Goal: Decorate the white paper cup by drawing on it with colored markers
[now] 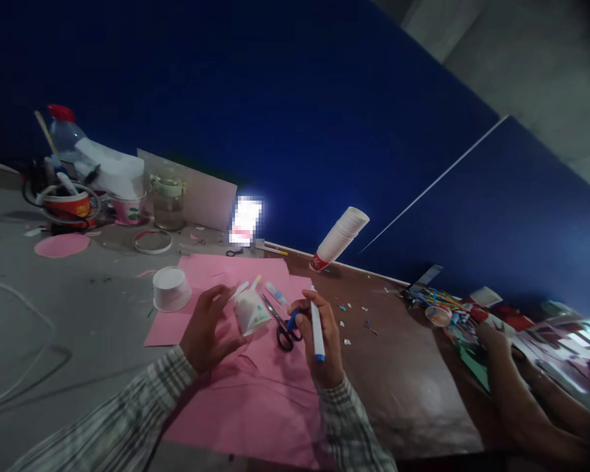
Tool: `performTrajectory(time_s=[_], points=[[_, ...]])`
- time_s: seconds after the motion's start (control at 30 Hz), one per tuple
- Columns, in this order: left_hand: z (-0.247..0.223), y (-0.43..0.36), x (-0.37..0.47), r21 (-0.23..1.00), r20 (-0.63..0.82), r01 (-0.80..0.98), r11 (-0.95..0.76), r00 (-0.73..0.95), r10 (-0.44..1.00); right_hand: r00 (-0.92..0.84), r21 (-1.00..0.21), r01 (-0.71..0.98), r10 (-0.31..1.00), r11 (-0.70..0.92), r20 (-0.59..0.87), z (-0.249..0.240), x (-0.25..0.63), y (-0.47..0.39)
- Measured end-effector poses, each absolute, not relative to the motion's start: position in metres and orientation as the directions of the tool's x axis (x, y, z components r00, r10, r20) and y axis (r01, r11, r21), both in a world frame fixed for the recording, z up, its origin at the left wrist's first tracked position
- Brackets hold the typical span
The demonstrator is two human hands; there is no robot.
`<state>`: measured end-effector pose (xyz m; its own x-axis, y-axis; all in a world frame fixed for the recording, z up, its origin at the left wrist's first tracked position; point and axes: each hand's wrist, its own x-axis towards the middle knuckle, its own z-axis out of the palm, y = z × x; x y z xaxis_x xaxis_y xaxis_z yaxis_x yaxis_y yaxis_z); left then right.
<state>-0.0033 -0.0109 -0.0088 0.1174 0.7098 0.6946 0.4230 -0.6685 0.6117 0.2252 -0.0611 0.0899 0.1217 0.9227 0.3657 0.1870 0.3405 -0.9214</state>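
Observation:
My left hand [211, 328] is beside a small white paper cup [252, 313] with green marks, thumb and fingers spread near its edges; I cannot tell whether the fingertips touch it. The cup looks tilted above pink paper [246, 406]. My right hand [327, 334] is closed round a white marker [317, 328] with a blue end pointing down. A blue cap [293, 320] is at its thumb and fingertips. Between the hands lie black-handled scissors [284, 337], blades pointing away, and a pale blue-and-white tube-like item [275, 293].
A white tub [171, 288] stands left of my hands. Farther back are a glass jar [167, 203], a red pot of tools [69, 204] and a bright phone screen [246, 219]. A stack of paper cups [339, 239] leans rightward. At right, another person's arms [506, 387] work near pens.

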Motion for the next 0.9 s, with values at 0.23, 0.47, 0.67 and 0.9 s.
performTrajectory(time_s=[0.23, 0.47, 0.67, 0.9], points=[[0.023, -0.032, 0.008, 0.737, 0.662, -0.011, -0.676, 0.217, 0.718, 0.109, -0.882, -0.026, 0.878, 0.471, 0.466, 0.062, 0.199, -0.063], [0.022, -0.040, 0.018, 0.879, 0.467, -0.041, -0.476, 0.278, 0.840, -0.074, -0.708, 0.224, 0.736, 0.669, 0.672, 0.047, 0.190, -0.070], [0.022, -0.039, 0.018, 0.935, 0.333, 0.058, -0.349, 0.186, 0.924, 0.118, -0.823, 0.124, 0.816, 0.554, 0.566, 0.036, 0.196, -0.064], [0.016, -0.036, 0.018, 0.968, 0.243, 0.005, -0.252, 0.248, 0.938, 0.022, -0.759, 0.255, 0.781, 0.599, 0.624, 0.036, 0.187, -0.061]])
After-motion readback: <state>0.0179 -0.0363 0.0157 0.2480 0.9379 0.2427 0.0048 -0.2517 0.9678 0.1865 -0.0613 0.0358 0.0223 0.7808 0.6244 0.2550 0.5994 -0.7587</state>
